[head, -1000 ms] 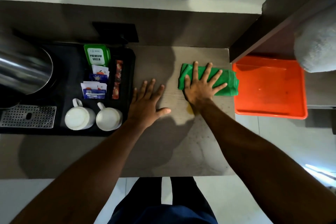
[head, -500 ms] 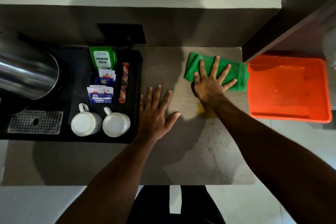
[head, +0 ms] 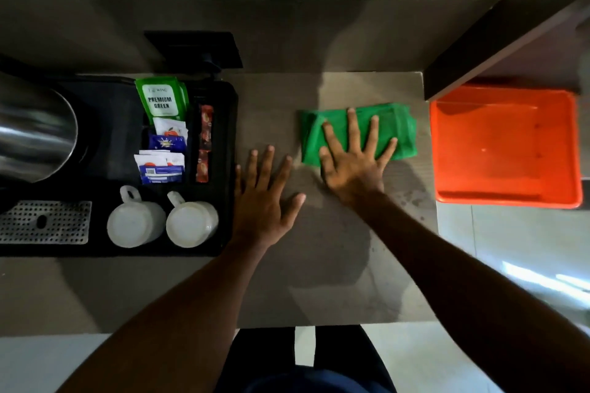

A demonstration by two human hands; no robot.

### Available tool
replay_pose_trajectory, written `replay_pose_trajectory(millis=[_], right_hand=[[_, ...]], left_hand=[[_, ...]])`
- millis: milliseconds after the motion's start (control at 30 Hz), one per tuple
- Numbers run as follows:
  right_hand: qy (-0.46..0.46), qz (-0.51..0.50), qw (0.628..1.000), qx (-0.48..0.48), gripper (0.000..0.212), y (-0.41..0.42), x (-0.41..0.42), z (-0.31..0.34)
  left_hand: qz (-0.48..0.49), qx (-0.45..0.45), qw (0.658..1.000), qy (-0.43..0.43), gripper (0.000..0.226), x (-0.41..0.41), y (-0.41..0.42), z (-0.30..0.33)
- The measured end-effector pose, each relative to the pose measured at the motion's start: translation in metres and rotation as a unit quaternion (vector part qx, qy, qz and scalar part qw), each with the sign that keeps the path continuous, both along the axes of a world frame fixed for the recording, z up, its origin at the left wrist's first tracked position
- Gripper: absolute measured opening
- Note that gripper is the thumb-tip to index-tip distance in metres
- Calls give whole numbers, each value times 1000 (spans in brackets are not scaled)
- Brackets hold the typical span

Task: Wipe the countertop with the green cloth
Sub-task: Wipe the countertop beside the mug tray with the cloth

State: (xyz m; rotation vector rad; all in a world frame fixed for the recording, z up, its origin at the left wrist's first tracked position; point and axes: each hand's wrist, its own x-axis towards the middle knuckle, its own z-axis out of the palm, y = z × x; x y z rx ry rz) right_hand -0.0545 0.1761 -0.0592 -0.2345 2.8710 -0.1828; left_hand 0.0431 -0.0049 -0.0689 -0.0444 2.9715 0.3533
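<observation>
A view from above of a grey bench (head: 335,281), running off the left edge of the picture and ending at the right near an orange tub (head: 507,150), which stands beside and below it and is partly hidden at its far edge by a dark shelf (head: 510,25).

A black tray (head: 230,169) covers the left of the bench. On it a steel kettle (head: 35,131) is cut off by the left edge, with a perforated metal grid (head: 44,222) before it, also cut off. Two white cups (head: 162,222) stand upside down side by side at the tray's near edge. Behind them are sachets (head: 161,137); one green one reads "PREMIUM GREEN", while the print on the others is too small to read and their number is hard to tell.

Two bare arms reach in from below. The right hand (head: 354,163) presses flat on one cloth (head: 399,128), fingers spread wide, not gripping. The cloth is bright green, folded and creased, and lies on the bench's far right part, close to the tub. The hand hides its middle.

The left hand (head: 265,198) lies flat on the bare bench, just beside the tray, fingers spread, holding nothing.
</observation>
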Motion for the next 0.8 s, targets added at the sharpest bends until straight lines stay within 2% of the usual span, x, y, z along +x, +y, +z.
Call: replay_pose_trajectory(millis=[100, 167, 233, 333, 533, 800], right_hand=[[-10, 33, 999, 2, 56, 38, 77, 4], [-44, 14, 999, 12, 57, 69, 136, 10], [-73, -29, 997, 25, 57, 82, 157, 14], [-82, -88, 993, 1, 60, 59, 106, 11], [-4, -139, 990, -24, 60, -6, -44, -3], [1, -133, 991, -26, 57, -17, -52, -2]], left_hand=[[2, 10, 1000, 13, 66, 1, 1, 5], [2, -1, 1000, 16, 66, 1, 0, 5], [1, -6, 1000, 21, 67, 1, 1, 2], [3, 4, 999, 33, 68, 0, 0, -5], [13, -1, 1000, 3, 71, -3, 2, -3], [8, -18, 1000, -7, 72, -2, 1, -3]])
